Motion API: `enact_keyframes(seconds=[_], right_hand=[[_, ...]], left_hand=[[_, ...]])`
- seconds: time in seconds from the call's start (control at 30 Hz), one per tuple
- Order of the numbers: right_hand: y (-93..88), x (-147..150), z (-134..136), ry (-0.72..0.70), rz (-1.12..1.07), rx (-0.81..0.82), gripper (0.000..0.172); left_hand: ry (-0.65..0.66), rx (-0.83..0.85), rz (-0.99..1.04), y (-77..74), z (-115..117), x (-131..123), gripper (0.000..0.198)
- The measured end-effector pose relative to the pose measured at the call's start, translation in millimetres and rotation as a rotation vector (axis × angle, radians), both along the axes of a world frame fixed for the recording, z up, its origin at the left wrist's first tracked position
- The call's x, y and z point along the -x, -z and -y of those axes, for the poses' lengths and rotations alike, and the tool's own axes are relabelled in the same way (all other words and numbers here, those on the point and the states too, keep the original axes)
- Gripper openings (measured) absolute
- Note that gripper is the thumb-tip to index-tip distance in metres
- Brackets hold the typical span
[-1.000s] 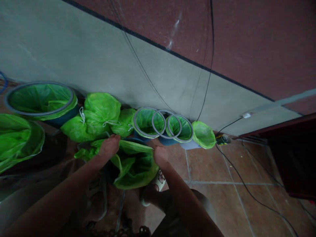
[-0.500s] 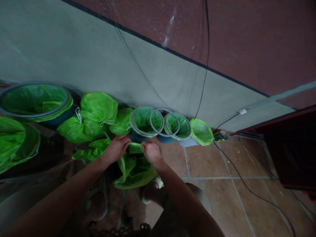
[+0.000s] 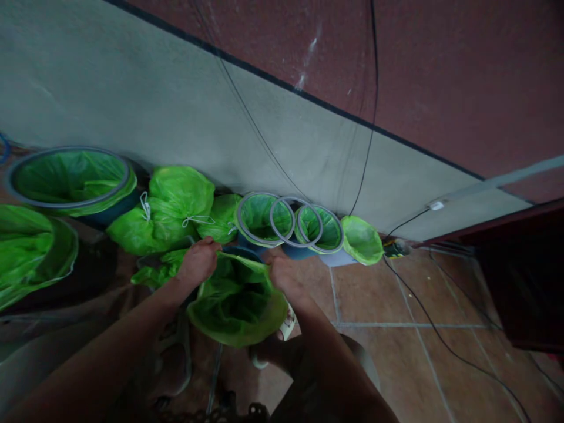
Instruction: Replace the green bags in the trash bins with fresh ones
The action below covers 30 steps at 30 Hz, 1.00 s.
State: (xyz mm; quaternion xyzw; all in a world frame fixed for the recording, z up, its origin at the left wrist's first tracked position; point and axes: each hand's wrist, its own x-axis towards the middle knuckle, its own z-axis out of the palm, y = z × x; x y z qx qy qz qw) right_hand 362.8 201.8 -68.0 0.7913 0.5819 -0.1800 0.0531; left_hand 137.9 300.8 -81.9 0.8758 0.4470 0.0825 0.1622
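Note:
A green plastic bin bag (image 3: 238, 332) is spread wide over a bin between my feet, its near edge folded outward. My left hand (image 3: 200, 258) grips the bag's far edge on the left side. My right hand (image 3: 282, 270) is closed on the same edge to the right. Between the two hands the edge is pulled taut. Just behind it shows a bit of the bin's dark blue rim (image 3: 242, 252); the bag hides most of the bin. A crumpled green bag (image 3: 154, 273) lies beside my left wrist.
Along the wall stand several lined bins, one with a grey ring rim (image 3: 66, 205) at left. Tied full bags (image 3: 180, 194) sit in the middle. A loose grey ring (image 3: 272, 226) rests across two bins. A black cable (image 3: 440, 339) crosses the tiled floor at right.
My hands have moved apart, stretching the bag's far edge. The bag's mouth has opened wider, and its loose fold on the left has been spread out.

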Motion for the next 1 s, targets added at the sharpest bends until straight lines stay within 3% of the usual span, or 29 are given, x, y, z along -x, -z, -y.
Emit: enact_keyframes(seconds=[0.07, 0.23, 0.4, 0.6, 0.77, 1.0], right_hand=[[-1.5, 5.6, 1.9, -0.012, -0.008, 0.001, 0.028], [-12.0, 33.1, 0.9, -0.197, -0.098, -0.170, 0.061], [-16.7, 44.8, -5.9, -0.194, -0.093, -0.194, 0.055], [-22.4, 40.8, -6.3, -0.192, -0.164, -0.222, 0.066], [-29.9, 42.1, -6.0, -0.208, -0.083, -0.142, 0.030], [-31.7, 40.9, -9.4, -0.110, -0.017, -0.096, 0.030]], left_hand=[[-0.010, 0.006, 0.014, -0.2, 1.1, -1.8, 0.030], [0.063, 0.002, 0.110, -4.6, 16.8, -18.9, 0.028], [0.195, -0.072, 0.181, -8.4, 29.5, -33.2, 0.023], [0.274, -0.081, 0.197, -6.1, 29.7, -32.5, 0.023], [0.326, -0.042, 0.216, -9.4, 32.5, -31.5, 0.024], [0.208, -0.062, 0.179, -14.8, 39.8, -35.0, 0.024]])
